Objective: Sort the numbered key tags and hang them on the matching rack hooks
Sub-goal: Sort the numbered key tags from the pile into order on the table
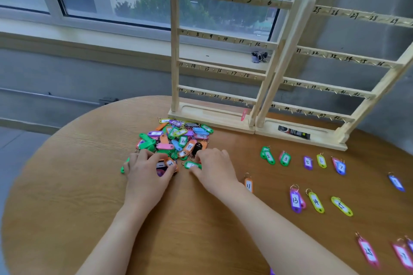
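Two wooden racks [223, 69] [339, 87] stand at the table's [89, 207] far edge, hooks bare. Head view: left hand [145, 176] curls over tags at the pile's [176, 138] near edge, its grip hidden beneath. Right hand [214, 169] rests fingers bent, touching a green tag [192, 165]. Sorted tags [308, 163] lie to the right; several numbers blurred, the far-right ones cut off.

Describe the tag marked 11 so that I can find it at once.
Start at the round wooden table and find the right hand. Just right of that wrist lies the tag marked 11. It is orange and lies alone, apart from the pile and the sorted rows.
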`<state>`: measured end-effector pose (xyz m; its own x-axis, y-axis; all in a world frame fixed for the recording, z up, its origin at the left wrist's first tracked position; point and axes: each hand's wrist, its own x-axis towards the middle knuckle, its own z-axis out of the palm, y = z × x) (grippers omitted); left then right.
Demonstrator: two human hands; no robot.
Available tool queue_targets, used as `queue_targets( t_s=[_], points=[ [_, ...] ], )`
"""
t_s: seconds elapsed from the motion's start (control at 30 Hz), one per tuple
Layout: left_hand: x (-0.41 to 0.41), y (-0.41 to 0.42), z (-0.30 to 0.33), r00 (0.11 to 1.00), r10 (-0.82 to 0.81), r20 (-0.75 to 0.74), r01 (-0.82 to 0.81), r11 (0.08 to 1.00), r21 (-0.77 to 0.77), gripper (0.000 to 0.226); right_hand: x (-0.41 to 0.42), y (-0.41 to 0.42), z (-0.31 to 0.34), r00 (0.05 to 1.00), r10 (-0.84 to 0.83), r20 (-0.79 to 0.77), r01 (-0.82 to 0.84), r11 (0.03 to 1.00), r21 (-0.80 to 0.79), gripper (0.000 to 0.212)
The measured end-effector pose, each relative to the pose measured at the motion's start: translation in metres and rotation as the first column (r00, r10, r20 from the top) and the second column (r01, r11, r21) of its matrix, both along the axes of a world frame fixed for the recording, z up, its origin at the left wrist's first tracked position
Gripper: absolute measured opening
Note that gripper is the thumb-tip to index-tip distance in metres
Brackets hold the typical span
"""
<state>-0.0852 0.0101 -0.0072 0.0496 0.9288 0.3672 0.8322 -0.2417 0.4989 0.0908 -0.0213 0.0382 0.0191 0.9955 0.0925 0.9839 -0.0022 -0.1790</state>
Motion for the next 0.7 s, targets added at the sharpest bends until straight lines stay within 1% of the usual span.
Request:
queue_targets(
  t_s=[0.1, 0.2, 0.27, 0.37, 0.43, 0.5, 0.57, 0.63, 0.7],
  points=[
    [-0.002, 0.000, -0.001, 0.999, -0.027, -0.046, 0.027, 1.000, 0.005, 0.030, -0.002, 0.005, -0.002, 1.000, -0.012, -0.007, 0.012, 1.000, -0.026, 0.032],
    [-0.003, 0.000, 0.000, 0.999, -0.045, -0.022, 0.045, 0.999, -0.014, 0.031, -0.003, 0.008, 0.001, 1.000, -0.013, -0.018, 0.012, 0.998, -0.069, 0.032],
    [-0.003, 0.000, 0.002, 0.998, -0.064, 0.016, 0.064, 0.998, -0.008, 0.031, -0.004, 0.008, 0.004, 1.000, -0.008, -0.019, 0.006, 0.996, -0.089, 0.033],
    [-0.004, -0.003, 0.004, 0.988, -0.081, 0.134, 0.081, 0.997, -0.001, 0.030, -0.004, 0.005, 0.010, 1.000, 0.014, -0.016, -0.016, 0.989, -0.147, 0.031],
    [-0.005, -0.004, 0.004, 0.978, -0.091, 0.185, 0.094, 0.996, -0.004, 0.029, -0.004, 0.000, 0.012, 0.999, 0.033, -0.024, -0.037, 0.984, -0.177, 0.031],
    [-0.006, -0.003, 0.003, 0.972, -0.112, 0.206, 0.116, 0.993, -0.009, 0.027, -0.002, -0.007, 0.015, 0.995, 0.020, -0.093, -0.036, 0.985, -0.168, 0.028],
    [-0.007, -0.003, 0.004, 0.971, -0.141, 0.191, 0.146, 0.989, -0.011, 0.024, 0.007, -0.014, 0.018, 0.975, -0.027, -0.223, -0.003, 0.991, -0.136, 0.026],
    [-0.006, -0.005, 0.004, 0.973, -0.169, 0.155, 0.173, 0.985, -0.012, 0.020, 0.024, -0.019, 0.022, 0.939, -0.078, -0.334, 0.043, 0.993, -0.113, 0.036],
    [-0.005, -0.007, 0.005, 0.972, -0.221, 0.084, 0.220, 0.975, 0.021, 0.014, 0.044, -0.024, 0.029, 0.907, -0.126, -0.401, 0.092, 0.990, -0.104, 0.041]
  ],
)
